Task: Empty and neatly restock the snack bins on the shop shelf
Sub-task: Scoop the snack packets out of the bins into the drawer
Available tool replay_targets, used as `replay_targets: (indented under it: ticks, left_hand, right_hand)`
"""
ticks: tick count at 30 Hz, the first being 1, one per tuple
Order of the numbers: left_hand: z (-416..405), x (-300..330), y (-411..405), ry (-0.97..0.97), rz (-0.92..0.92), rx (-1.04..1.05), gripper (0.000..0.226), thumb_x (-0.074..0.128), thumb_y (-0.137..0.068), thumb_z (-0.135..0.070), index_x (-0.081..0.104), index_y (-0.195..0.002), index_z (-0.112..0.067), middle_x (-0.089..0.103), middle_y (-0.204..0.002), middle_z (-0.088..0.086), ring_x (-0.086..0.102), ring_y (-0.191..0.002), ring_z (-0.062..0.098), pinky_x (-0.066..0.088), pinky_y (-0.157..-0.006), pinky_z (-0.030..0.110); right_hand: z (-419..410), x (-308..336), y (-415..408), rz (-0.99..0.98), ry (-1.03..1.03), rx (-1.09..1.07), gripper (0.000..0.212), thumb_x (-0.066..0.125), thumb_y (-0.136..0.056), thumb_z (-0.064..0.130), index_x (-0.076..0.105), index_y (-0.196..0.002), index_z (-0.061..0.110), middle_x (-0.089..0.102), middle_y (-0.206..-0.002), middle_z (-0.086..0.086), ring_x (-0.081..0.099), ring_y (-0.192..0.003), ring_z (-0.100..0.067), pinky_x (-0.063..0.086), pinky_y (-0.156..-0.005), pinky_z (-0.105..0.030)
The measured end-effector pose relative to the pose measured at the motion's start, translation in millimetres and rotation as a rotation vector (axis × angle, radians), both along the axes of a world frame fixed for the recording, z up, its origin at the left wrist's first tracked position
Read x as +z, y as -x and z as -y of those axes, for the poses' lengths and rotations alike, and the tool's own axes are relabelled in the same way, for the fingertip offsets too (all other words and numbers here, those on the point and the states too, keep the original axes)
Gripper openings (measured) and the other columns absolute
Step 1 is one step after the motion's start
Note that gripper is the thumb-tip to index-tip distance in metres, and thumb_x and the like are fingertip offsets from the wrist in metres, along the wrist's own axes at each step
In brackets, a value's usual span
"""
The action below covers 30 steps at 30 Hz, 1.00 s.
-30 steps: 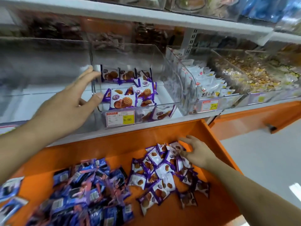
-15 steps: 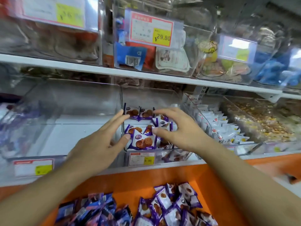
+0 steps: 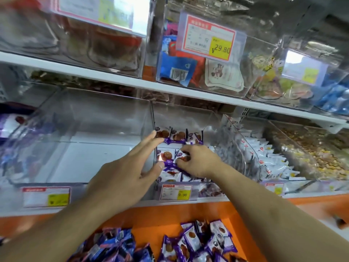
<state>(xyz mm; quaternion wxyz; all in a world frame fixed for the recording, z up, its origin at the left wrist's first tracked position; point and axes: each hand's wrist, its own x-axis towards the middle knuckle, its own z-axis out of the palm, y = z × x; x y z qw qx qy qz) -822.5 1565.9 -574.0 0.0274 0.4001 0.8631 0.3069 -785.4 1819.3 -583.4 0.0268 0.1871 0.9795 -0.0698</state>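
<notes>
Head view: restocking biscuit bin point(image 3: 188, 120); right hand point(image 3: 198, 163) pinches packet point(image 3: 184, 157), left hand point(image 3: 120, 178) splayed, empty. Next: seat packet in row.

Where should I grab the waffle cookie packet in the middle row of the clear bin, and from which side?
Pinch the waffle cookie packet by its crimped purple bottom edge, coming from the open front and above. It lies flat, overlapped by neighbours, so the faces give little purchase. The left hand is nearest that seam.

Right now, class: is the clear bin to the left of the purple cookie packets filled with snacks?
No, that clear bin shows only its bare white floor beside the cookie packets.
</notes>
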Motion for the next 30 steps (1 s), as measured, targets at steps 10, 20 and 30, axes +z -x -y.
replay_targets:
  ticks: [10,20,30]
  left_hand:
    - [-1,-2,0,-0.006,-0.009,-0.002,0.065,0.027,-0.095,-0.076,0.001,-0.153,-0.065,-0.021,-0.154,-0.050,0.065,-0.085,-0.007,0.060,-0.067,0.022]
    - [-2,-1,-1,0.006,-0.027,0.009,0.064,0.028,-0.097,-0.074,0.003,-0.154,-0.063,-0.021,-0.155,-0.050,0.066,-0.081,-0.007,0.057,-0.064,0.021]
    - [-3,-2,-2,0.010,-0.031,0.024,0.064,0.025,-0.095,-0.077,0.000,-0.153,-0.064,-0.023,-0.153,-0.051,0.065,-0.082,-0.007,0.058,-0.064,0.022]
  right_hand:
    - [-2,9,10,0.276,0.217,-0.119,0.056,0.088,-0.075,0.054,0.066,-0.107,0.014,0.059,-0.090,0.004,0.059,-0.091,-0.023,0.045,-0.073,-0.029]
    - [-4,9,-3,0.035,0.346,-0.097,0.046,0.098,-0.068,0.038,0.072,-0.084,0.003,0.076,-0.075,-0.012,0.073,-0.066,-0.028,0.060,-0.064,-0.040]
    - [-1,57,-55,-0.491,0.621,-0.155,0.013,0.088,-0.083,0.013,0.076,-0.086,0.010,0.077,-0.077,-0.009,0.074,-0.068,-0.021,0.063,-0.066,-0.044]
